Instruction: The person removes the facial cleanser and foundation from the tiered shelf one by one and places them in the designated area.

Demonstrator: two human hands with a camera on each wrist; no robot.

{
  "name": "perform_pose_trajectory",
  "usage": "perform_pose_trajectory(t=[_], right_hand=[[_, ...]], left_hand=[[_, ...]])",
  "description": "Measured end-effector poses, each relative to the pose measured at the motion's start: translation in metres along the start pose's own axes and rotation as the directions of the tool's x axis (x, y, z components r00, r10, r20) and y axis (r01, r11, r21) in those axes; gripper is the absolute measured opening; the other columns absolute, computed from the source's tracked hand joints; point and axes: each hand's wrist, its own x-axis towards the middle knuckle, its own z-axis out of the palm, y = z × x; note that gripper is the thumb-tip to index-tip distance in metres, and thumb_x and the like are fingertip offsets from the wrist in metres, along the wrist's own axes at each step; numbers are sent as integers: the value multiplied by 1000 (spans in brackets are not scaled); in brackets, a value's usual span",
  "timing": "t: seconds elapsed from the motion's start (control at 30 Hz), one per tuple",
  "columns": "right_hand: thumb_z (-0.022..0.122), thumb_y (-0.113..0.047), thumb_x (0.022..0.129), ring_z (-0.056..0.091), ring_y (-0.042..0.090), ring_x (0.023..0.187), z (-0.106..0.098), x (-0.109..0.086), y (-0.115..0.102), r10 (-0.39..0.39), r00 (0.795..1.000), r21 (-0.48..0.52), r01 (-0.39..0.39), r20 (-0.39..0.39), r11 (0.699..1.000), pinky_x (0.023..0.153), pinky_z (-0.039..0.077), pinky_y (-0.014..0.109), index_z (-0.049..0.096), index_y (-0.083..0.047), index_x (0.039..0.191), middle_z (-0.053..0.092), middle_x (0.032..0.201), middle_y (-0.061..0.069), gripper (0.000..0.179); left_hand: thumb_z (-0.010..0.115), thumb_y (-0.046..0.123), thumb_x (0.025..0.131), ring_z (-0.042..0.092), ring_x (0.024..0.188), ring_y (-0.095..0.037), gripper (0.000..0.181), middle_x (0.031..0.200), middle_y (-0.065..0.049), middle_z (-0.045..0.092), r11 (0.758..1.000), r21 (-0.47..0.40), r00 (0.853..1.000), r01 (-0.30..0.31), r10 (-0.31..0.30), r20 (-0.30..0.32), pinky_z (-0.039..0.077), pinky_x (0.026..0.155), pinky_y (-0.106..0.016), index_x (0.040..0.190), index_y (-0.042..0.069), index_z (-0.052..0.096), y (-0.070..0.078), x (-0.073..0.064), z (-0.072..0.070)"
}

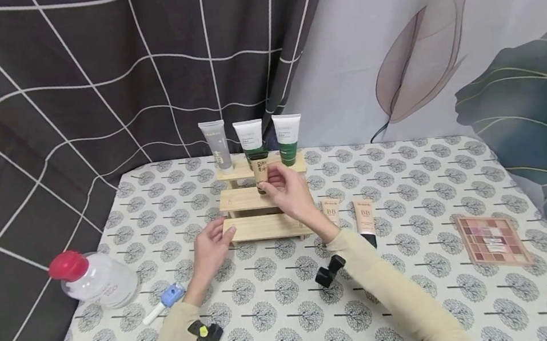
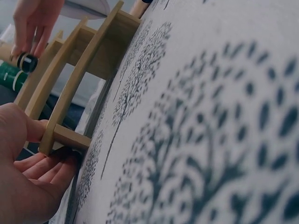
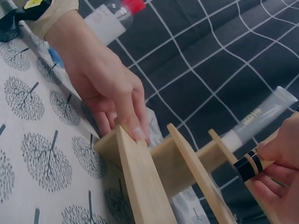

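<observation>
A three-step wooden rack (image 1: 265,227) stands on the cloth. My left hand (image 1: 210,252) grips the left end of its lowest step, thumb on top and fingers beneath, as the left wrist view shows. Over the middle step, my right hand (image 1: 291,192) pinches a small beige tube (image 1: 260,171) with dark lettering. Its black cap (image 3: 247,169) points downward, apart from the wood in the right wrist view. On the top step stand a grey tube (image 1: 219,146) at left and two white-and-green tubes, one in the middle (image 1: 249,133) and one at right (image 1: 288,137).
Two beige BB tubes (image 1: 365,215) lie right of the rack, one partly behind my right forearm. Farther right lies a makeup palette (image 1: 494,240). At left are a clear bottle (image 1: 111,281) with a red cap and a blue-and-white object (image 1: 170,295). Curtains (image 1: 135,67) hang behind.
</observation>
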Motion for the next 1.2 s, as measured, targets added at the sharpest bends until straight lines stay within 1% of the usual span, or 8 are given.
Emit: perform_pose_trajectory(t=[0.27, 0.37, 0.5, 0.63, 0.8, 0.93, 1.03, 1.2], right_hand=[[71, -3, 92, 69, 34, 107, -26, -8, 1, -10, 1000, -30, 10, -16, 999, 100, 61, 38, 61, 3, 123, 70, 116, 22, 34], [71, -4, 92, 69, 34, 107, -35, -13, 2, 9, 1000, -41, -10, -26, 999, 101, 60, 38, 61, 3, 125, 70, 117, 22, 35], [69, -6, 93, 69, 34, 109, -47, -20, 3, 42, 998, -65, -45, -36, 997, 105, 58, 39, 59, 4, 127, 69, 119, 23, 36], [68, -6, 94, 68, 36, 110, -59, -26, 4, 36, 998, -106, -40, -46, 994, 107, 56, 42, 59, 4, 127, 69, 119, 24, 36], [68, -6, 95, 68, 36, 109, -73, -34, 8, 23, 998, -144, -31, -58, 989, 106, 57, 44, 59, 5, 125, 69, 117, 24, 34], [68, -6, 95, 67, 35, 110, -86, -41, 12, 44, 996, -150, -56, -82, 987, 105, 57, 44, 59, 4, 127, 69, 119, 23, 36], [68, -6, 95, 67, 35, 112, -96, -47, 15, 71, 991, -153, -87, -111, 984, 105, 57, 38, 58, 4, 129, 68, 120, 24, 36], [66, -2, 95, 68, 36, 111, -115, -58, 21, 74, 984, -151, -99, -160, 984, 95, 55, 11, 58, 8, 128, 68, 120, 27, 35]], left_hand=[[70, 17, 95, 66, 121, -38, 49, 132, -25, 65, 1000, 2, 1000, -9, 9, 3, 60, 98, -32, 139, 1, 55, 1, -1, -1], [70, 17, 95, 66, 120, -38, 49, 132, -25, 65, 1000, 3, 1000, -12, 12, 0, 60, 98, -32, 139, 1, 56, 0, -1, -1], [70, 16, 95, 67, 120, -38, 48, 131, -26, 65, 1000, -4, 1000, -15, 15, 0, 60, 97, -31, 138, 1, 57, -1, -1, 0], [70, 14, 95, 66, 120, -39, 48, 132, -26, 64, 1000, -20, 1000, -20, 20, 6, 61, 95, -27, 139, 0, 56, -1, -1, 0], [67, 12, 96, 65, 122, -40, 49, 134, -27, 62, 999, -35, 1000, -11, 11, 18, 60, 95, -22, 141, -1, 53, 0, -2, 0], [67, 13, 96, 65, 122, -40, 48, 134, -26, 63, 1000, -28, 1000, -4, 4, 17, 60, 96, -25, 141, 0, 54, 0, -2, 0], [68, 14, 96, 65, 122, -39, 48, 134, -26, 63, 1000, -13, 1000, -1, 1, 9, 59, 98, -29, 140, 0, 55, 0, -2, -1], [70, 14, 95, 65, 123, -38, 47, 134, -26, 63, 1000, -2, 1000, -6, 6, 2, 60, 98, -31, 138, 1, 56, 1, -1, -1]])
